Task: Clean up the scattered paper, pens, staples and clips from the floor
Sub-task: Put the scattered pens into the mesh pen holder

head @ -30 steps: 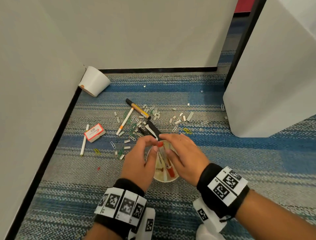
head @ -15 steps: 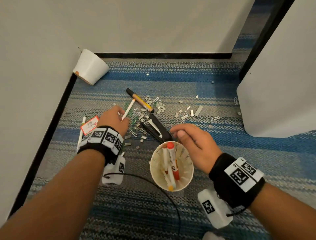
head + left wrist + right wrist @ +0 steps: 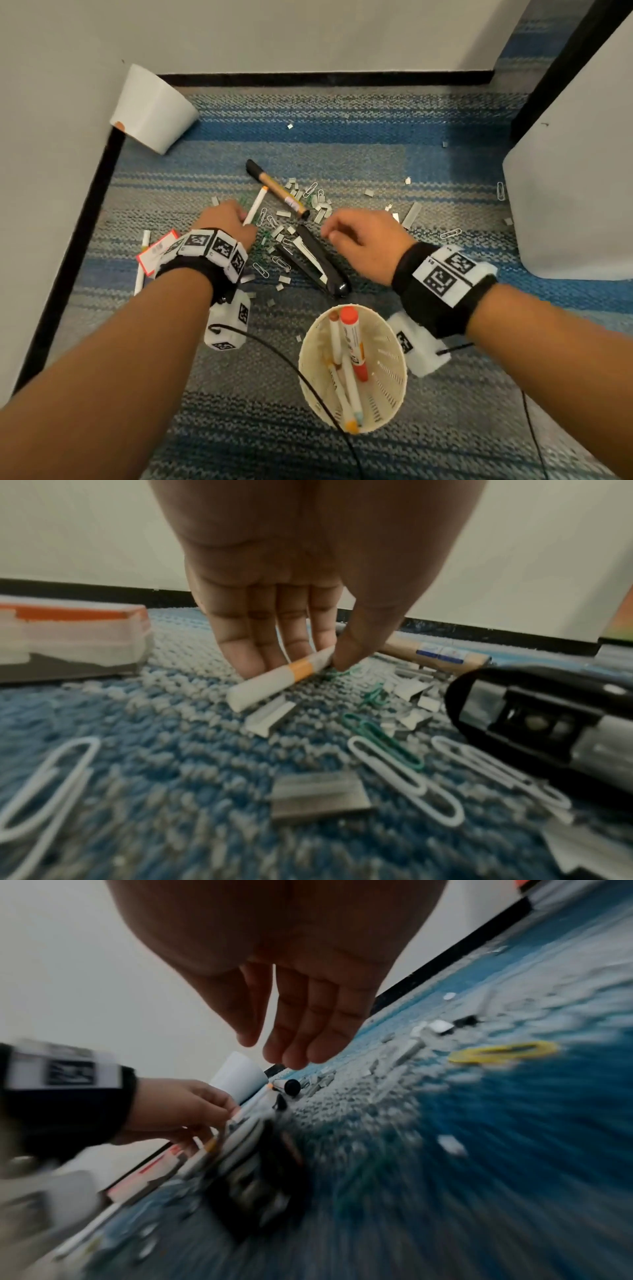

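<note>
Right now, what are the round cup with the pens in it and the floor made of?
The pen cup looks like cream plastic with a matte finish: its wall has rows of small moulded slots. The floor looks like woven carpet in blue and grey stripes: the left wrist view shows bumpy yarn loops. Neither can be told for certain.

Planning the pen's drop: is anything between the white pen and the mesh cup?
The black stapler lies on the carpet between the white pen, pinched by the left hand, and the mesh cup; lifting over clears it.

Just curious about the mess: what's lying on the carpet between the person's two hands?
In the head view, between the left hand and right hand lie the black stapler, loose staples and paper clips.
</note>
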`<move>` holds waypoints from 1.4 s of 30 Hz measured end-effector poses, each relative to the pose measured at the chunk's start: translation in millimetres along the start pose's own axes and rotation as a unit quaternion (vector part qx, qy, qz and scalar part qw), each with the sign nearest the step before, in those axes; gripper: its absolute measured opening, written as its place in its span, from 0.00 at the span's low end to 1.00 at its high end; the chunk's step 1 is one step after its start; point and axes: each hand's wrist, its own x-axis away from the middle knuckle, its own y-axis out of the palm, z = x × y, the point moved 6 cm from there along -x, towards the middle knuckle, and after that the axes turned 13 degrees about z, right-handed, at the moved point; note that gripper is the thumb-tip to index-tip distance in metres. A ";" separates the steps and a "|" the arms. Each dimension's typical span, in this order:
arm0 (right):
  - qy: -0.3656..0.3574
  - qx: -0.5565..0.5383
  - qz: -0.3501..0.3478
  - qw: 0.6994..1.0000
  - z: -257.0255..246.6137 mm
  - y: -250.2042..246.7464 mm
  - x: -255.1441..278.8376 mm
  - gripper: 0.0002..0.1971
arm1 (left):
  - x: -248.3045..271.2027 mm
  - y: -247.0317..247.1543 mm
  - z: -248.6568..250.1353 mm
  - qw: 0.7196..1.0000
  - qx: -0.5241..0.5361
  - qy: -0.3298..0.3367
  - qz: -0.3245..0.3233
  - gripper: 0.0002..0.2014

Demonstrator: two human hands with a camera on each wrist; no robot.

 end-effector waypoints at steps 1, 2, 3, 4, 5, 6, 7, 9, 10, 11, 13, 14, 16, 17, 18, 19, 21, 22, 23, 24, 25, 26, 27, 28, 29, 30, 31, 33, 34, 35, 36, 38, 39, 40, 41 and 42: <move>-0.010 0.025 -0.004 1.000 -3.2 5.2 -18.2 0.08 | 0.3 -1.6 -0.5 1.000 0.010 -0.007 0.002 0.06; -0.016 0.045 -0.006 0.999 -6.2 11.0 -36.2 0.08 | 0.8 -2.6 -1.2 1.000 0.023 -0.015 0.006 0.07; -0.024 0.066 -0.008 0.998 -9.3 17.5 -53.0 0.08 | 2.2 -3.5 -2.0 0.999 0.035 -0.021 0.014 0.08; -0.033 0.090 -0.013 0.995 -12.0 24.7 -67.5 0.08 | 4.6 -4.3 -2.1 0.998 0.049 -0.024 0.023 0.08; -0.042 0.114 -0.023 0.992 -14.7 32.4 -79.5 0.10 | 7.3 -4.6 -2.5 0.997 0.064 -0.029 0.033 0.08; -0.047 0.136 -0.038 0.989 -15.7 40.9 -88.6 0.12 | 10.8 -5.1 -2.7 0.995 0.083 -0.036 0.042 0.08; -0.049 0.156 -0.053 0.985 -16.4 47.7 -94.7 0.14 | 14.2 -4.7 -3.1 0.993 0.102 -0.042 0.048 0.08; -0.048 0.184 -0.066 0.980 -16.2 56.4 -101.4 0.15 | 21.6 -3.9 -4.1 0.988 0.136 -0.046 0.052 0.08; -0.043 0.189 -0.061 0.979 -14.8 56.9 -103.3 0.14 | 24.9 -3.8 -4.7 0.986 0.151 -0.047 0.052 0.07; -0.036 0.183 -0.048 0.981 -13.4 54.7 -104.3 0.14 | 27.8 -4.0 -5.8 0.984 0.165 -0.047 0.052 0.06; -0.016 0.138 -0.006 0.990 -9.5 43.3 -103.5 0.13 | 32.9 -6.1 -8.6 0.980 0.184 -0.047 0.060 0.05; -0.003 0.098 0.022 0.995 -6.3 34.8 -102.0 0.12 | 35.5 -7.8 -10.8 0.978 0.191 -0.053 0.067 0.05; 0.034 0.008 0.077 0.996 0.8 14.6 -96.4 0.12 | 40.3 -13.9 -18.4 0.971 0.203 -0.081 0.095 0.09; 0.055 -0.038 0.101 0.993 4.9 4.3 -92.3 0.11 | 42.2 -16.5 -23.3 0.967 0.212 -0.094 0.107 0.12; 0.074 -0.082 0.126 0.986 8.9 -4.6 -87.9 0.10 | 43.8 -19.8 -27.9 0.964 0.216 -0.098 0.117 0.16; 0.092 -0.124 0.145 0.977 12.2 -12.4 -83.4 0.09 | 43.9 -21.6 -32.7 0.965 0.212 -0.089 0.124 0.18; 0.119 -0.191 0.173 0.959 17.5 -23.0 -74.6 0.06 | 44.5 -25.9 -39.0 0.970 0.192 -0.067 0.133 0.16; 0.124 -0.205 0.182 0.954 18.7 -27.1 -71.1 0.05 | 44.6 -28.6 -44.1 0.970 0.183 -0.069 0.142 0.15; 0.124 -0.206 0.189 0.952 18.2 -30.5 -68.1 0.05 | 44.9 -32.1 -52.4 0.968 0.177 -0.087 0.158 0.16; 0.122 -0.196 0.193 0.954 17.6 -33.3 -65.6 0.08 | 45.8 -36.9 -62.4 0.962 0.175 -0.110 0.177 0.18; 0.121 -0.187 0.196 0.955 16.1 -36.0 -63.4 0.10 | 46.9 -41.7 -75.1 0.956 0.169 -0.136 0.195 0.21; 0.124 -0.183 0.196 0.955 14.5 -38.2 -61.5 0.11 | 49.1 -45.5 -89.5 0.952 0.155 -0.162 0.209 0.25; 0.127 -0.189 0.196 0.954 12.6 -40.1 -59.7 0.10 | 51.7 -48.1 -105.0 0.950 0.133 -0.186 0.214 0.28; 0.129 -0.194 0.194 0.953 10.6 -41.4 -58.2 0.10 | 54.5 -49.9 -120.0 0.949 0.109 -0.204 0.214 0.30; 0.123 -0.189 0.193 0.955 8.9 -42.2 -57.0 0.11 | 57.5 -49.5 -133.4 0.950 0.088 -0.215 0.208 0.30; 0.109 -0.169 0.191 0.961 6.1 -43.6 -55.5 0.11 | 60.7 -48.6 -143.2 0.952 0.074 -0.220 0.197 0.29; 0.093 -0.139 0.185 0.968 3.1 -45.0 -53.8 0.11 | 62.9 -46.2 -150.9 0.955 0.067 -0.224 0.182 0.27; 0.067 -0.073 0.172 0.980 -1.8 -47.8 -48.7 0.14 | 64.9 -41.6 -159.9 0.958 0.066 -0.231 0.154 0.24; 0.061 -0.051 0.165 0.983 -3.5 -48.6 -45.3 0.15 | 64.0 -40.8 -161.3 0.960 0.070 -0.230 0.146 0.23; 0.058 -0.044 0.157 0.985 -5.1 -49.2 -41.4 0.16 | 62.6 -40.1 -161.7 0.960 0.075 -0.229 0.142 0.23; 0.056 -0.043 0.149 0.986 -5.5 -49.6 -37.6 0.16 | 61.5 -39.7 -160.7 0.960 0.082 -0.231 0.138 0.22; 0.057 -0.044 0.134 0.988 -4.9 -50.4 -28.3 0.16 | 61.1 -37.3 -158.3 0.958 0.096 -0.238 0.132 0.20; 0.063 -0.043 0.129 0.989 -3.6 -51.1 -23.0 0.17 | 62.2 -35.5 -157.9 0.955 0.102 -0.244 0.132 0.18; 0.070 -0.039 0.125 0.989 -1.8 -51.9 -17.9 0.17 | 63.7 -34.1 -158.0 0.953 0.109 -0.247 0.137 0.16; 0.078 -0.037 0.122 0.989 -0.4 -52.9 -12.7 0.17 | 65.0 -32.5 -159.0 0.953 0.113 -0.242 0.143 0.14; 0.083 -0.033 0.119 0.989 0.8 -53.6 -7.6 0.17 | 66.9 -31.2 -159.2 0.955 0.112 -0.232 0.147 0.13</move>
